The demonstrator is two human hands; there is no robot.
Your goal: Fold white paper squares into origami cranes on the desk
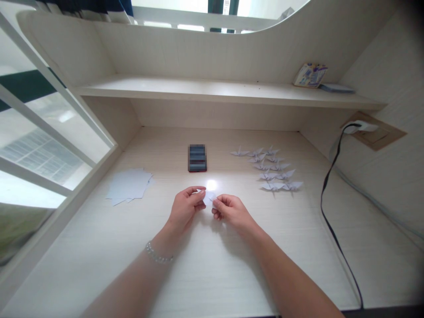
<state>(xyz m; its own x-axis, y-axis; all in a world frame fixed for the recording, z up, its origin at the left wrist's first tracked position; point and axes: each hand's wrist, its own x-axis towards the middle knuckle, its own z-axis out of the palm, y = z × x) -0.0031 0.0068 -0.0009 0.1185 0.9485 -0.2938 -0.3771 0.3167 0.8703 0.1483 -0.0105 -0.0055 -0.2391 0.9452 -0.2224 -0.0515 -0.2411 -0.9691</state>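
Observation:
Between both hands is a small piece of folded white paper (pixel 208 198), held a little above the desk. My left hand (pixel 188 204) pinches its left side between thumb and fingers. On the right side, my right hand (pixel 229 208) grips an edge with thumb and forefinger. The exact folds are too bright and small to make out. Several folded paper cranes (pixel 273 175) stand in rows on the desk to the right. A loose stack of white paper sheets (pixel 129 184) lies to the left.
A dark phone (pixel 197 158) lies beyond my hands. A black cable (pixel 326 212) runs from the wall socket (pixel 374 130) down the right side of the desk. Above the desk is a shelf (pixel 198 88) with a colourful packet (pixel 310 75). A barred window frame (pixel 43 117) borders the left.

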